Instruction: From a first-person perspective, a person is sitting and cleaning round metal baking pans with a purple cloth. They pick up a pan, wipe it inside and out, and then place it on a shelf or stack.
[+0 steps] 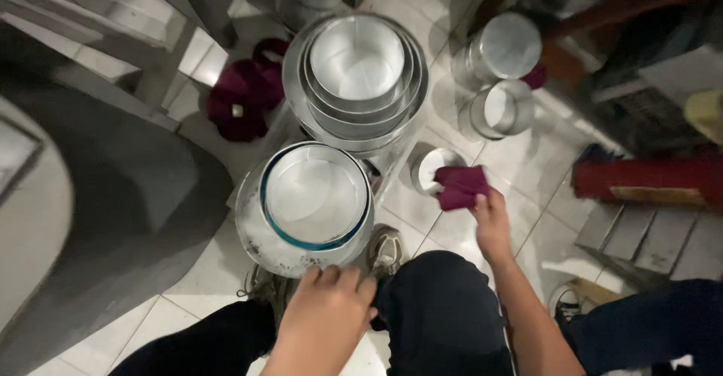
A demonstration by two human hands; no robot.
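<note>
A round metal pan [315, 197] with a blue inner ring stands on the tiled floor in front of my knees. My left hand [329, 304] rests on its near rim, fingers curled over the edge. My right hand [491, 218] is stretched out to the right and grips a purple cloth [459, 186] just over a small metal tin [431, 166] on the floor. Behind the pan stands a stack of nested round metal pans [358, 82].
Two more metal tins [503, 48] [498, 108] sit at the back right. A dark red cloth bundle [242, 93] lies at the back left. A red box [648, 178] and wooden boards [648, 236] are at the right. Another person's dark-trousered leg [651, 327] is at the lower right.
</note>
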